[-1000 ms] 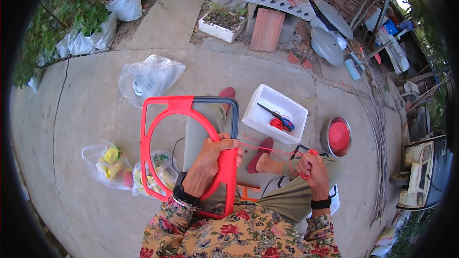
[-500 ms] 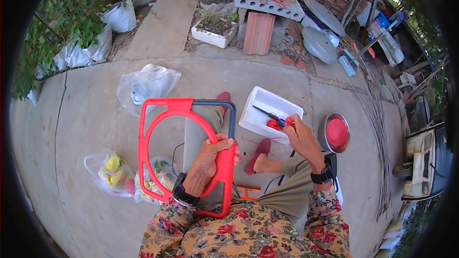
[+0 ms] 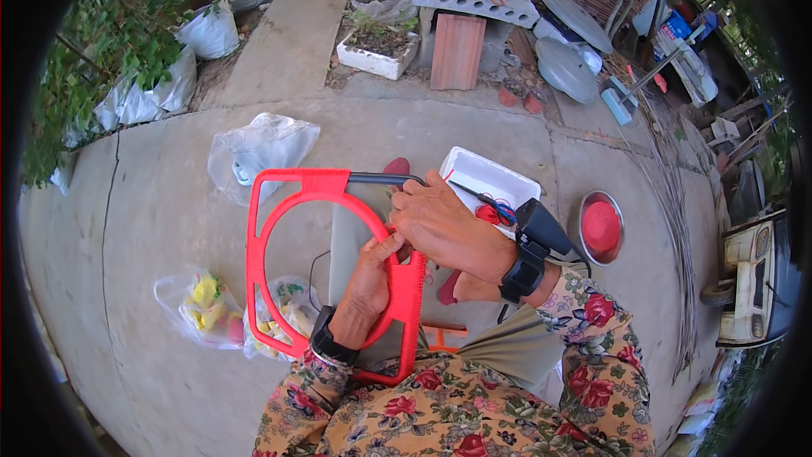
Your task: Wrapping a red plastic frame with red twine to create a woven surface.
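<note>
My left hand (image 3: 369,281) grips a rectangular frame (image 3: 412,309) with a ring inside it, mostly wound in red cord. A dark tube (image 3: 376,178) shows bare along its upper right edge. My right hand (image 3: 448,224) bends over the frame's right side, its fingers curled close to my left thumb; whatever they pinch is hidden. Beyond that hand stands a white foam box (image 3: 495,165). Inside it lie scissors (image 3: 475,193) with dark blades and blue handles, along with a bundle of red cord (image 3: 487,213).
To the right is a metal bowl (image 3: 620,241) with something red in it. Clear plastic bags (image 3: 188,322) of yellow items sit at the left, and a pale plastic bag (image 3: 275,145) farther off. A concrete slab (image 3: 474,2) carries a basin and red cord.
My right hand has left the scissors and red cord at the foam box, moving left onto the frame's right side. My left hand keeps its hold, its thumb now lower on the frame.
</note>
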`<move>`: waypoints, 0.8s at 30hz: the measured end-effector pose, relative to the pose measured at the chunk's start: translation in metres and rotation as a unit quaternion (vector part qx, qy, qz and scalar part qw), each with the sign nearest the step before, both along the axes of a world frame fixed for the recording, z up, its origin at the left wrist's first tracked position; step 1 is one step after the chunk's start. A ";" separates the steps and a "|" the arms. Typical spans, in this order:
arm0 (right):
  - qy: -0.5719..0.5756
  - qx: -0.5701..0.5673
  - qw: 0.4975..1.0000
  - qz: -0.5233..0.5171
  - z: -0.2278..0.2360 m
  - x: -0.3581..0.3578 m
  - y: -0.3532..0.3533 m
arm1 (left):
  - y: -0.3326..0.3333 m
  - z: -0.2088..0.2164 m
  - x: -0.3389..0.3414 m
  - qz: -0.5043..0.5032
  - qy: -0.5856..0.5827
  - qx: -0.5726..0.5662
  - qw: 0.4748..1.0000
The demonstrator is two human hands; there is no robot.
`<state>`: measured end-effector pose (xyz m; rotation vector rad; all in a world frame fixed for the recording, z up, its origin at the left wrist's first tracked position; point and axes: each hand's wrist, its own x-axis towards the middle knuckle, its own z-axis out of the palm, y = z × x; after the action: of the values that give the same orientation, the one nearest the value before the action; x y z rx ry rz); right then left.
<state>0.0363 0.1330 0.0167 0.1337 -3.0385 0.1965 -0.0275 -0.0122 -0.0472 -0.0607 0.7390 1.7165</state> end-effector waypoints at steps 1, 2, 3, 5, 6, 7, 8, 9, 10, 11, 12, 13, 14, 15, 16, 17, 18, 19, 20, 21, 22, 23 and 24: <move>0.019 -0.014 0.999 0.021 -0.002 0.000 0.001 | 0.002 -0.004 0.000 -0.003 0.001 0.000 1.000; 0.021 -0.015 0.999 0.019 -0.001 -0.004 0.001 | 0.005 -0.009 -0.001 0.010 0.007 -0.014 1.000; -0.021 -0.029 0.999 0.008 0.001 -0.010 0.002 | 0.007 -0.012 -0.001 0.024 0.014 -0.028 0.999; -0.061 -0.044 0.997 -0.005 0.002 -0.022 0.008 | 0.012 -0.017 0.001 0.026 0.005 -0.039 0.999; -0.122 -0.038 0.992 0.012 0.001 -0.029 0.014 | 0.013 -0.018 0.002 0.030 -0.005 -0.050 0.998; -0.183 -0.032 0.982 0.030 0.000 -0.033 0.018 | 0.014 -0.017 0.002 0.027 -0.003 -0.050 0.998; -0.183 -0.034 0.982 0.028 0.006 -0.036 0.020 | 0.013 -0.015 0.002 0.027 -0.002 -0.066 0.997; -0.226 -0.030 0.973 0.017 0.018 -0.037 0.020 | 0.013 -0.011 0.002 0.027 -0.001 -0.080 0.996; -0.269 -0.026 0.963 0.005 0.025 -0.038 0.020 | 0.014 -0.008 0.002 0.026 0.000 -0.080 0.996; -0.268 -0.026 0.963 0.005 0.026 -0.035 0.021 | 0.014 -0.003 0.003 0.032 0.000 -0.088 0.996; -0.201 -0.060 0.978 0.005 0.027 -0.029 0.024 | 0.014 0.000 0.003 0.038 0.000 -0.097 0.995; -0.133 -0.092 0.987 0.006 0.028 -0.023 0.028 | 0.014 0.003 0.003 0.037 0.001 -0.097 0.995; -0.133 -0.092 0.987 0.006 0.032 -0.019 0.030 | 0.014 0.004 0.001 0.036 0.010 -0.112 0.993; -0.130 -0.220 0.966 -0.045 0.038 -0.015 0.033 | 0.014 0.006 0.001 0.036 0.020 -0.128 0.991; -0.126 -0.344 0.926 -0.094 0.042 -0.010 0.036 | 0.014 0.007 0.001 0.038 0.020 -0.128 0.991; -0.088 -0.483 0.862 -0.128 0.038 0.002 0.038 | 0.018 0.009 0.003 0.045 0.036 -0.138 0.989; -0.088 -0.483 0.862 -0.126 0.027 0.012 0.040 | 0.018 0.009 0.003 0.058 0.053 -0.152 0.985; -0.017 -0.531 0.837 -0.133 0.013 0.021 0.043 | 0.018 0.009 0.002 0.059 0.054 -0.152 0.985; 0.055 -0.572 0.806 -0.139 0.003 0.029 0.043 | 0.018 0.010 0.002 0.059 0.054 -0.154 0.985; 0.045 -0.580 0.794 -0.177 -0.002 0.037 0.040 | 0.017 0.011 0.002 0.059 0.054 -0.158 0.984; 0.044 -0.580 0.794 -0.175 -0.013 0.040 0.034 | 0.016 0.009 0.001 0.060 0.054 -0.158 0.984; 0.077 -0.545 0.819 -0.161 -0.027 0.045 0.031 | 0.017 0.004 0.001 0.054 0.062 -0.162 0.983; 0.109 -0.510 0.841 -0.146 -0.039 0.047 0.027 | 0.018 0.003 0.001 0.047 0.072 -0.166 0.982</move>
<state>0.0837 0.1604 -0.0218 -0.3547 -2.2768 1.5540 -0.0265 0.0056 -0.0438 -0.2067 1.1426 1.6838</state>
